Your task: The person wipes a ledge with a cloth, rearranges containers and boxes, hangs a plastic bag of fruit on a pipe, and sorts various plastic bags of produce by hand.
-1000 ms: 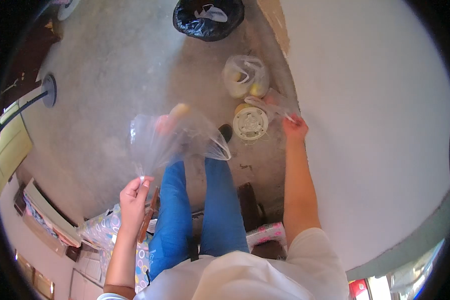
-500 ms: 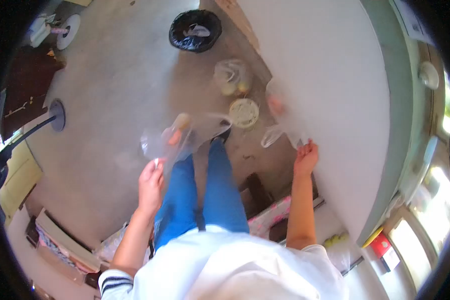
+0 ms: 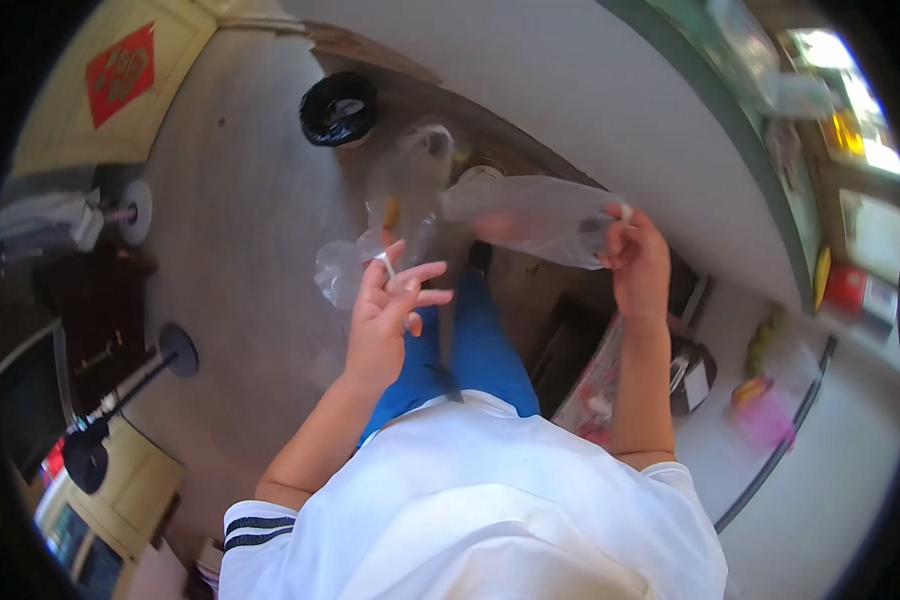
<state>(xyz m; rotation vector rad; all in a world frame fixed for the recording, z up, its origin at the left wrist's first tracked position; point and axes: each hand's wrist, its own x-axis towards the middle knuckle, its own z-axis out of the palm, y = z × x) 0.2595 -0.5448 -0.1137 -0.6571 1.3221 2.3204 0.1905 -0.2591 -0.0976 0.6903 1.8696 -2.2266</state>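
My left hand [image 3: 382,322] is in front of my legs with several fingers spread, and a white strip, apparently a bag handle, is caught at its index finger. A clear plastic bag [image 3: 340,272] hangs by this hand, and a blurred brownish item [image 3: 391,216] shows just beyond it. On the right, my right hand [image 3: 638,258] is closed on the end of another clear plastic bag [image 3: 550,215]. That bag stretches out to the left with something reddish inside, too blurred to name.
A bin lined with a black bag [image 3: 320,112] stands ahead on the floor. A pale round tub [image 3: 482,173] is partly hidden behind the right bag. A white wall [image 3: 530,80] rises on the right. To the left is a dark round stand base [image 3: 179,350].
The view has turned. My left hand has come up and inward, its fingers spreading. The bag in my right hand, hanging by the wall before, now stretches leftward toward my left hand.
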